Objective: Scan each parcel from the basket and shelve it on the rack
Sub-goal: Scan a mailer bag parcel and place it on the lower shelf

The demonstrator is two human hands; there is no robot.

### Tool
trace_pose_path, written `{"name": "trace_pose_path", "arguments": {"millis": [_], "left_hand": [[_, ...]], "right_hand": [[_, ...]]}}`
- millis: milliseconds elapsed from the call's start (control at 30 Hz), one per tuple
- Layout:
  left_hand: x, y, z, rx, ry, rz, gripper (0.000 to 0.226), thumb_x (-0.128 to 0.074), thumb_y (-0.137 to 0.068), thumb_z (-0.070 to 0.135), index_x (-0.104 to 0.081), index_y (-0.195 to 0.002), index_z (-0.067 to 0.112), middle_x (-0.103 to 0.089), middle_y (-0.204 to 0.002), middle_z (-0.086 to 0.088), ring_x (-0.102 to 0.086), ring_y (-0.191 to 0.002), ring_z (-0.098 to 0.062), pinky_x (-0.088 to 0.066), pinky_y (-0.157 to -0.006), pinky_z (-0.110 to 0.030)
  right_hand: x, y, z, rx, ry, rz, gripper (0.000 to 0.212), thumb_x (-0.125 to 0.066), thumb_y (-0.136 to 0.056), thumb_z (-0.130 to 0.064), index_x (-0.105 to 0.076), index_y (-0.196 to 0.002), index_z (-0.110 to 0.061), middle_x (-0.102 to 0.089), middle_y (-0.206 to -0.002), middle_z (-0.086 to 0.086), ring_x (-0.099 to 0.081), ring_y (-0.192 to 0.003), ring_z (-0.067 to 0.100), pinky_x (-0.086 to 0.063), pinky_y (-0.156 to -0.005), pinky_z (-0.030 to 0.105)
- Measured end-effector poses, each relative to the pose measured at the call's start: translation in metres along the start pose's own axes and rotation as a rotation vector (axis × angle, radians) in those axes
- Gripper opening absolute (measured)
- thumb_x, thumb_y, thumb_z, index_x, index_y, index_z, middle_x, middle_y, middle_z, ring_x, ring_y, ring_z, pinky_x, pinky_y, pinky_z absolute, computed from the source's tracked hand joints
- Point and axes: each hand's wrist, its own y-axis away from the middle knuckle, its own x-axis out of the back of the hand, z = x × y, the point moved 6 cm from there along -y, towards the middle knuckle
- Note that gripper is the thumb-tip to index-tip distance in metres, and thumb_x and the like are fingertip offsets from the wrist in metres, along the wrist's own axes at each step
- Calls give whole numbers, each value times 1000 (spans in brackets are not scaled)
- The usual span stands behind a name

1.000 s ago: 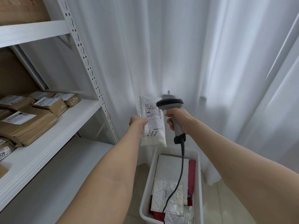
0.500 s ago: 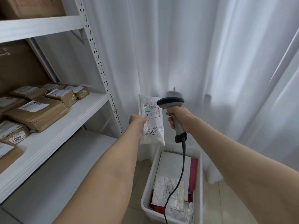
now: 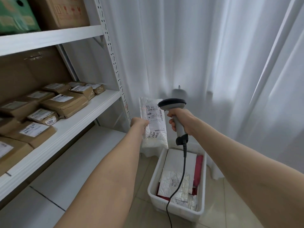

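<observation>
My left hand (image 3: 139,123) grips a white plastic parcel (image 3: 153,124) by its left edge, holding it upright with the printed label facing me. My right hand (image 3: 180,120) holds a grey barcode scanner (image 3: 172,105) by the handle, its head just right of the label. The scanner's black cable (image 3: 181,178) hangs down over a white basket (image 3: 152,183) on the floor, which holds white, silver and red parcels. The white rack (image 3: 79,116) stands at the left with several brown parcels on its middle shelf.
Cardboard boxes and a green box (image 3: 14,15) sit on the rack's top shelf. A lower white shelf (image 3: 70,163) lies below the middle one. White curtains (image 3: 213,55) hang behind. Beige floor tiles surround the basket.
The view has swung left and up, showing more of the rack. The red scan light seen on the label half a second ago has faded. Both hands keep their hold.
</observation>
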Motion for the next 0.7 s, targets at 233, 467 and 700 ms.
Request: {"name": "trace_pose_path", "arguments": {"millis": [233, 467, 700], "left_hand": [[51, 65, -22, -15, 2, 17, 31, -66, -83, -5, -59, -113, -6, -65, -114, -17, -65, -102, -29, -54, -89, -37], [118, 96, -36, -14, 57, 48, 24, -64, -85, -5, -61, -109, -6, -66, -111, -17, -67, -97, -30, -54, -74, -32], [218, 99, -56, 2, 116, 48, 26, -64, -87, 1, -61, -113, -4, -68, -108, -16, -68, -89, -28, -54, -70, -35]], "right_hand": [[-29, 57, 14, 1, 49, -28, 2, -53, -86, -7, -54, -84, -7, -50, -60, 8, -43, -46, 16, -42, -46, 23], [-84, 91, 16, 23, 62, -81, 5, -53, -87, -7, -54, -82, -7, -51, -58, 8, -42, -45, 16, -42, -45, 24], [-185, 104, 31, 1, 1, -231, 10, -58, -90, -8, -56, -100, -6, -59, -58, 9, -49, -45, 14, -47, -44, 24]]}}
